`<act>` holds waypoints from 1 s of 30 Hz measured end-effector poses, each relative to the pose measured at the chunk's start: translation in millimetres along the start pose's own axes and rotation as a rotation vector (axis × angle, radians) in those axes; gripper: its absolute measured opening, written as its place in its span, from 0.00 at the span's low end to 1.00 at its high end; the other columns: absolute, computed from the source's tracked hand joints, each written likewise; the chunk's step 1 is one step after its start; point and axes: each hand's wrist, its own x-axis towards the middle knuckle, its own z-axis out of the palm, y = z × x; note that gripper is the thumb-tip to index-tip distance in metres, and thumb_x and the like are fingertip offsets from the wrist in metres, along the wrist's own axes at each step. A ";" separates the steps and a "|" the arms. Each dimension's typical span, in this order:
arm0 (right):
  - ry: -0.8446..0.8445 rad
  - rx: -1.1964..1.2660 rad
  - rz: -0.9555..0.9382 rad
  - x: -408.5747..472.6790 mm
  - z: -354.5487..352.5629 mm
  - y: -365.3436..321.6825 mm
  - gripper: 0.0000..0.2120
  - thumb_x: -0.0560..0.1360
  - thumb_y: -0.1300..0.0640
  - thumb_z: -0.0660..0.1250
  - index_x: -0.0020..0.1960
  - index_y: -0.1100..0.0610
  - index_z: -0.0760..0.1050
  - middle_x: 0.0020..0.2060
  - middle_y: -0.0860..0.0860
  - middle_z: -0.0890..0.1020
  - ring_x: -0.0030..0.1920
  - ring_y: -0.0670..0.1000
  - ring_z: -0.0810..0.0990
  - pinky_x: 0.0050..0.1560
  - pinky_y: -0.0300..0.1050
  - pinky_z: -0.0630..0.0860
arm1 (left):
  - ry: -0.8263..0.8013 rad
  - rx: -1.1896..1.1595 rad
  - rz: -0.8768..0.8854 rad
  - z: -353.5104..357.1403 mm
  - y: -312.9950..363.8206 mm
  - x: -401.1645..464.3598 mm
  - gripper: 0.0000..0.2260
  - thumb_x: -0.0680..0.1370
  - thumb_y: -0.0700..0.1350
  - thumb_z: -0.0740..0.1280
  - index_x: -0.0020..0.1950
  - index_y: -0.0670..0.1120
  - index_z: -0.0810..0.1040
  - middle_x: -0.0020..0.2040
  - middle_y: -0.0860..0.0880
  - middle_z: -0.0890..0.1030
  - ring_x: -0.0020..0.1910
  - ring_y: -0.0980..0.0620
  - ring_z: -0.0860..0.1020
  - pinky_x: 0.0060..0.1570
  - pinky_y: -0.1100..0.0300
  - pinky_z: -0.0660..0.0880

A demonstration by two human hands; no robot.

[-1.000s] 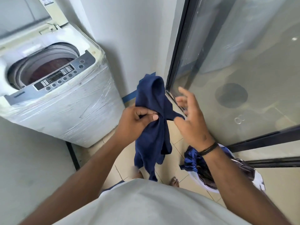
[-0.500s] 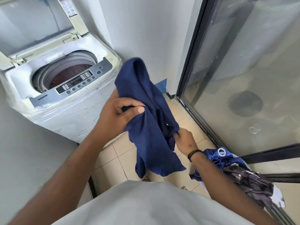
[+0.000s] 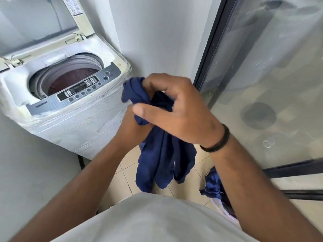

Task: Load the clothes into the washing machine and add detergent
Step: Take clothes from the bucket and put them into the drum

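- The washing machine (image 3: 73,109), a top-loader wrapped in clear film, stands in the corner at the left with its lid (image 3: 40,23) tipped up against the wall; something dark red lies down in the drum (image 3: 70,79).
- A glass sliding door (image 3: 271,84) fills the right side.
- The navy garment (image 3: 162,163) is held up in front of the person, just right of the machine's front corner; it hangs long axis straight down, loose ends pointing at the tiled floor (image 3: 125,172), its top bunched.
- The right hand (image 3: 176,110) lies over the bunched top, back of the hand up, fingers curled round the cloth, thumb stretched toward the machine.
- The left hand (image 3: 134,130) sits beneath it, mostly hidden, gripping the same bunch from below.
- More clothes (image 3: 212,186) lie heaped low by the door, behind the right forearm.
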 end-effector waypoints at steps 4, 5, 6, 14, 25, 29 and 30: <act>0.229 0.279 0.134 -33.1 -6.7 53.9 0.27 0.72 0.58 0.63 0.69 0.66 0.68 0.55 0.61 0.77 0.54 0.54 0.78 0.58 0.49 0.75 | 0.142 -0.062 0.186 -14.5 21.8 17.1 0.09 0.76 0.49 0.72 0.51 0.46 0.84 0.44 0.54 0.85 0.44 0.58 0.82 0.49 0.61 0.79; 0.288 0.170 0.250 -46.8 -1.6 76.7 0.32 0.70 0.58 0.63 0.74 0.60 0.64 0.62 0.57 0.74 0.61 0.53 0.76 0.63 0.52 0.73 | 0.164 -0.083 0.221 -17.5 28.3 19.2 0.03 0.78 0.44 0.72 0.49 0.48 0.85 0.41 0.59 0.85 0.42 0.61 0.81 0.47 0.60 0.78; 0.286 0.070 0.377 -61.4 7.0 99.0 0.38 0.68 0.58 0.65 0.78 0.54 0.58 0.67 0.53 0.71 0.67 0.51 0.73 0.68 0.53 0.70 | 0.198 -0.113 0.245 -21.1 35.6 21.3 0.05 0.78 0.41 0.72 0.48 0.50 0.85 0.38 0.62 0.84 0.40 0.65 0.80 0.45 0.64 0.77; 0.114 -0.268 0.857 -93.5 76.9 187.2 0.11 0.76 0.45 0.69 0.52 0.50 0.76 0.47 0.49 0.84 0.49 0.54 0.83 0.45 0.46 0.78 | 0.405 -0.356 0.251 -68.8 36.6 27.4 0.06 0.79 0.38 0.70 0.46 0.49 0.83 0.39 0.61 0.84 0.44 0.60 0.80 0.52 0.63 0.76; 0.298 -0.287 0.363 71.0 57.2 107.7 0.05 0.71 0.67 0.60 0.39 0.65 0.73 0.28 0.49 0.74 0.32 0.49 0.68 0.32 0.46 0.66 | 0.118 -0.298 -0.170 -101.2 -72.4 28.2 0.29 0.65 0.48 0.83 0.64 0.46 0.80 0.56 0.51 0.84 0.53 0.58 0.82 0.50 0.63 0.79; 0.306 -0.059 0.142 140.9 80.9 63.0 0.04 0.71 0.66 0.62 0.39 0.65 0.75 0.30 0.52 0.78 0.33 0.44 0.70 0.32 0.45 0.69 | 0.173 -0.111 -0.128 -74.6 -75.4 51.9 0.14 0.70 0.45 0.79 0.51 0.45 0.79 0.42 0.52 0.84 0.43 0.65 0.81 0.42 0.61 0.77; 0.259 0.028 0.115 150.1 85.5 54.7 0.02 0.71 0.66 0.64 0.39 0.63 0.74 0.30 0.48 0.77 0.33 0.41 0.70 0.32 0.41 0.70 | 0.289 -0.072 -0.147 -71.7 -71.1 59.6 0.09 0.73 0.44 0.75 0.41 0.45 0.76 0.34 0.53 0.79 0.34 0.65 0.76 0.35 0.62 0.72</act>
